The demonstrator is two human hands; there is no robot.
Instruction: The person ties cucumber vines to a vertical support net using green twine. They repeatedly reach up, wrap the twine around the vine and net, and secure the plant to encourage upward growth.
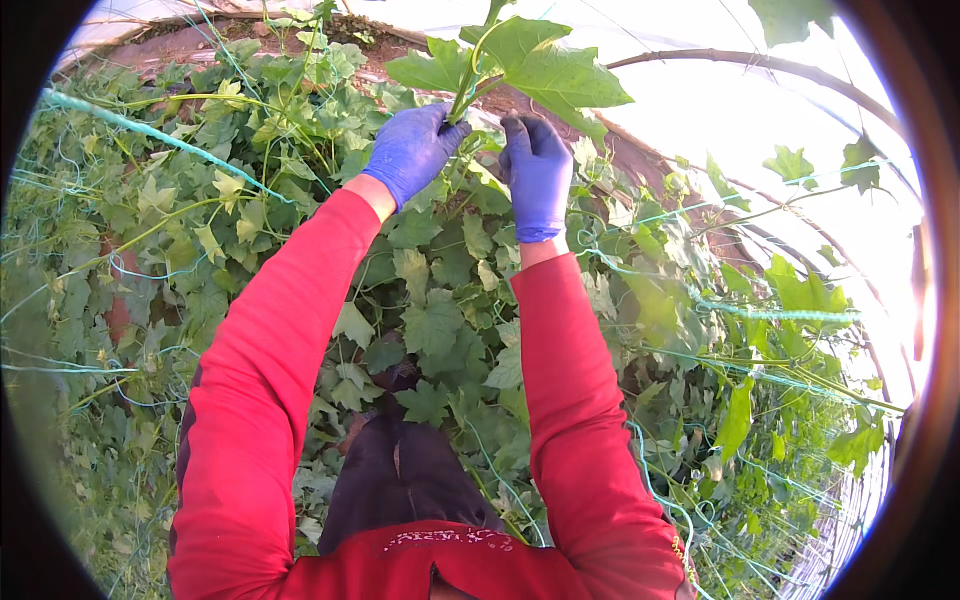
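Note:
My left hand [420,150], in a blue-purple glove, grips the green stem of a climbing vine [466,86] between thumb and fingers. Broad lobed leaves [551,71] spread from that stem, just above both hands. A strand of turquoise twine runs along the stem close to my left fingertips. My right hand [537,161], gloved alike, is raised to the right of the stem, beneath the large leaf, its fingers bent together. Whether it pinches a thin strand cannot be made out.
Dense vine foliage [431,322] fills the ground in front and on both sides. Turquoise strings [780,313] cross at left [161,139] and right. Bent poles [750,58] stand against a bright white plastic cover at upper right. Brown soil [150,52] shows at the top.

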